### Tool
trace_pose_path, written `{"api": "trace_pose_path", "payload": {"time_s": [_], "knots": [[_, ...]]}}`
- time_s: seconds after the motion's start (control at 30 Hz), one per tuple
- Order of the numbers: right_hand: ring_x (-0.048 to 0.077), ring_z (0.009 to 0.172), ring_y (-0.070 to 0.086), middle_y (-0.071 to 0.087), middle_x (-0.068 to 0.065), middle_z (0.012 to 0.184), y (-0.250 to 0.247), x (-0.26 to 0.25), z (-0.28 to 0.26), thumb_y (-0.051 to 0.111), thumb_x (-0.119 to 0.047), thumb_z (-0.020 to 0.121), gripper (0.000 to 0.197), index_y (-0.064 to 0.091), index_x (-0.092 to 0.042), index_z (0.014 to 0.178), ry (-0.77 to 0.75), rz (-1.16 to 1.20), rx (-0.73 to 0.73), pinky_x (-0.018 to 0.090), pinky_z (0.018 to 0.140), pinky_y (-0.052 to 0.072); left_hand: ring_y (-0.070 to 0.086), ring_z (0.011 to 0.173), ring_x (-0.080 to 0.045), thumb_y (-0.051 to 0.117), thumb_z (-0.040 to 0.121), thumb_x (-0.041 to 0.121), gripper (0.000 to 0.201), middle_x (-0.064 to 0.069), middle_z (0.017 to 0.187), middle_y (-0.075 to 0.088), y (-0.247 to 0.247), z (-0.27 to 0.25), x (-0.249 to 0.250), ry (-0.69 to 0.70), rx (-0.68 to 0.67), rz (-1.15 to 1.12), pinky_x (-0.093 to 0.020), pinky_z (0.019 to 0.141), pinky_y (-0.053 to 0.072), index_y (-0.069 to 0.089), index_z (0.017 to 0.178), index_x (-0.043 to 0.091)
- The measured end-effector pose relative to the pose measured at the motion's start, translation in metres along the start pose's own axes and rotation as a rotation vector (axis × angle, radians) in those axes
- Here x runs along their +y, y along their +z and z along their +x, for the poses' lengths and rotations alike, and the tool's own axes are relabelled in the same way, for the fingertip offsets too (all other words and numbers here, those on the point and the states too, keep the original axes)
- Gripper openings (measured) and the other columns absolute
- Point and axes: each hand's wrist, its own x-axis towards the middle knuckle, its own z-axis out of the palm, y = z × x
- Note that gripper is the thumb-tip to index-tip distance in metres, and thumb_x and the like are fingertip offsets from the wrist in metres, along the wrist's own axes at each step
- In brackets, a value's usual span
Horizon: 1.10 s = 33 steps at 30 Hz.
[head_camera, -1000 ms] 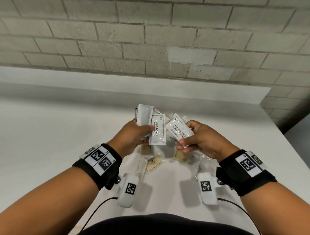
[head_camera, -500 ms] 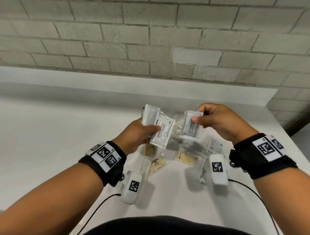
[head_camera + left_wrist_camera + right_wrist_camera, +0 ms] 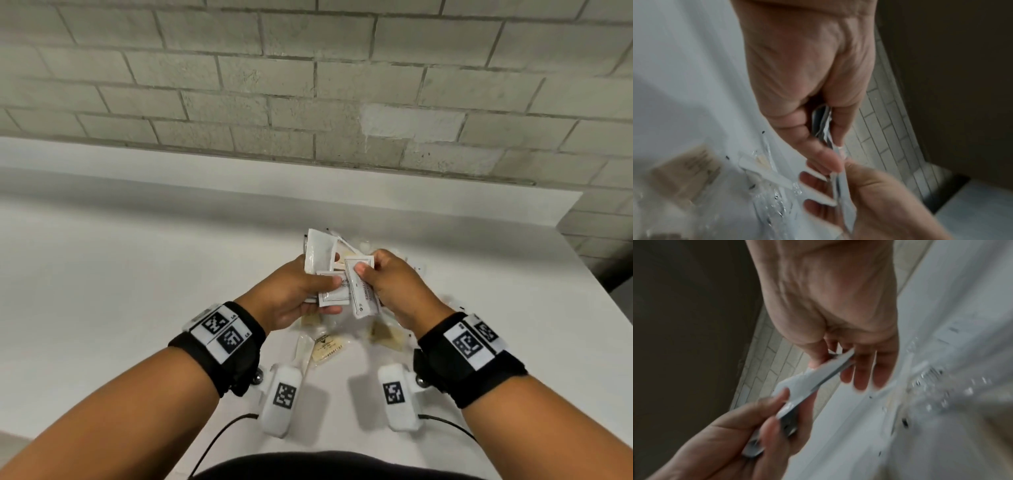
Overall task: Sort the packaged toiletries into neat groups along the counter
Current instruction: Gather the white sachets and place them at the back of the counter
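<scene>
At frame centre, the right hand [image 3: 394, 287] has swung back, pinching a flat white printed sachet [image 3: 363, 294] against the white sachet stack [image 3: 329, 274] gripped by the left hand [image 3: 291, 294]; likely a matching group forming above the white counter [image 3: 137, 274]

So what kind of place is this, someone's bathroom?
Hard to say; it looks more like a plain utility or work room. A bare white counter runs along an unpainted grey block wall, with only a loose pile of packaged toiletries on it. No sink, mirror or taps show.
</scene>
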Motion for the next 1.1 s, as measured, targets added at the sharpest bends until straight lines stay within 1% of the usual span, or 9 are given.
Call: {"api": "trace_pose_path", "payload": {"time_s": [0.17, 0.27, 0.47, 0.63, 0.7, 0.8, 0.9, 1.0, 1.1], "knots": [[0.017, 0.071, 0.054, 0.059, 0.000, 0.082, -0.008, -0.022, -0.002, 0.050, -0.027, 0.097, 0.013, 0.048, -0.014, 0.094, -0.259, -0.392, -0.105, 0.028, 0.060, 0.039, 0.070, 0.076, -0.014, 0.065, 0.085, 0.000, 0.024, -0.004, 0.091, 0.072, 0.000, 0.008, 0.005, -0.007, 0.033, 0.077, -0.021, 0.056, 0.058, 0.063, 0.105, 0.015], [0.009, 0.066, 0.049, 0.051, -0.009, 0.074, 0.010, -0.016, -0.009, 0.042, -0.031, 0.100, 0.016, 0.042, -0.015, 0.096, -0.291, -0.471, -0.013, 0.022, 0.057, 0.036, 0.070, 0.072, -0.012, 0.058, 0.090, 0.000, 0.020, -0.002, 0.084, 0.071, 0.007, 0.010, 0.007, -0.023, 0.020, 0.039, -0.020, 0.054, 0.056, 0.063, 0.101, 0.015], [0.017, 0.076, 0.066, 0.070, 0.000, 0.087, -0.008, -0.005, -0.001, 0.049, -0.055, 0.091, 0.040, 0.064, -0.019, 0.101, 0.025, 0.163, 0.105, 0.029, 0.064, 0.050, 0.073, 0.086, -0.027, 0.045, 0.097, 0.009, 0.026, -0.016, 0.104, 0.073, -0.004, 0.004, 0.001, -0.099, 0.023, -0.138, -0.028, 0.064, 0.061, 0.058, 0.117, 0.000], [0.013, 0.063, 0.063, 0.070, 0.003, 0.077, -0.011, -0.022, -0.002, 0.066, -0.022, 0.087, 0.009, 0.068, -0.014, 0.089, -0.064, 0.374, -0.186, 0.024, 0.058, 0.048, 0.074, 0.087, -0.020, 0.053, 0.094, 0.033, 0.030, -0.011, 0.106, 0.073, -0.002, 0.004, -0.001, -0.059, -0.005, 0.042, -0.023, 0.066, 0.060, 0.063, 0.112, 0.012], [0.006, 0.059, 0.058, 0.066, -0.004, 0.071, -0.015, -0.032, -0.001, 0.064, -0.017, 0.090, 0.006, 0.065, -0.015, 0.084, -0.247, 0.242, -0.012, 0.022, 0.057, 0.046, 0.073, 0.085, -0.019, 0.041, 0.094, 0.050, 0.050, -0.014, 0.106, 0.073, -0.004, 0.006, 0.000, -0.067, 0.047, 0.009, -0.023, 0.063, 0.059, 0.063, 0.116, 0.010], [0.011, 0.071, 0.063, 0.067, -0.008, 0.079, -0.025, -0.034, -0.005, 0.061, -0.028, 0.089, 0.012, 0.071, -0.020, 0.091, -0.775, -0.336, 0.254, 0.025, 0.062, 0.049, 0.074, 0.080, -0.019, 0.037, 0.093, 0.057, 0.061, -0.015, 0.101, 0.073, -0.009, 0.009, 0.005, -0.100, 0.107, -0.148, -0.023, 0.059, 0.058, 0.061, 0.118, 0.007], [0.020, 0.061, 0.062, 0.064, -0.004, 0.076, -0.017, -0.019, -0.015, 0.070, -0.024, 0.079, 0.019, 0.071, -0.022, 0.097, -1.196, -0.943, 0.158, 0.023, 0.047, 0.040, 0.072, 0.076, -0.016, 0.062, 0.085, 0.036, 0.034, -0.007, 0.092, 0.072, -0.007, 0.008, 0.010, -0.093, 0.082, -0.180, -0.022, 0.058, 0.057, 0.065, 0.108, 0.011], [0.019, 0.062, 0.061, 0.066, -0.003, 0.080, -0.006, 0.000, -0.025, 0.074, -0.014, 0.076, 0.036, 0.063, -0.020, 0.110, -1.178, -1.009, -0.041, 0.025, 0.046, 0.045, 0.069, 0.074, -0.019, 0.063, 0.085, 0.007, 0.022, -0.008, 0.087, 0.072, -0.006, 0.012, 0.009, -0.032, 0.096, -0.158, -0.028, 0.062, 0.058, 0.066, 0.107, 0.011], [0.014, 0.072, 0.063, 0.064, -0.001, 0.091, -0.006, 0.015, -0.035, 0.049, -0.019, 0.090, 0.036, 0.052, -0.025, 0.125, -0.913, -0.825, -0.057, 0.023, 0.059, 0.049, 0.071, 0.079, -0.022, 0.063, 0.086, 0.002, 0.030, -0.009, 0.090, 0.074, -0.012, 0.015, 0.007, 0.062, 0.210, -0.159, -0.037, 0.076, 0.058, 0.064, 0.115, 0.009]]}}
